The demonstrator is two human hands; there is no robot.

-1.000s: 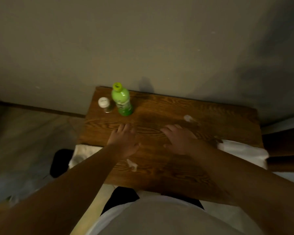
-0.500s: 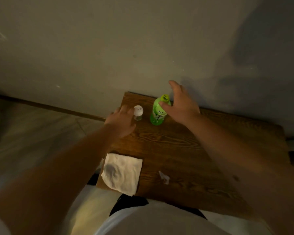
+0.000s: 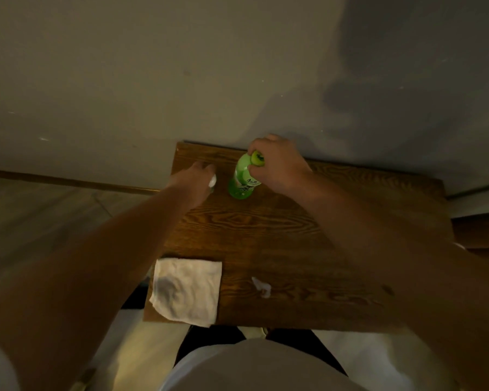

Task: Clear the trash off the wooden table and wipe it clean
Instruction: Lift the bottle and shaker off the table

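Observation:
A green plastic bottle [image 3: 242,182] stands upright at the back of the wooden table [image 3: 280,244]. My right hand [image 3: 277,165] is closed around its neck and cap. To its left, my left hand [image 3: 194,180] covers a small white-capped jar [image 3: 212,182]; only a sliver of the cap shows by my fingers. A folded white cloth [image 3: 187,289] lies on the table's front left corner, overhanging the edge. A small crumpled scrap of white paper [image 3: 261,286] lies near the front middle.
The table stands against a grey wall [image 3: 181,80]. A tiled floor [image 3: 40,221] with a baseboard runs to the left. My legs and white bedding show below the front edge.
My right hand has come down and closed on the green bottle's neck. My left hand has moved forward over the small jar. The view has shifted slightly.

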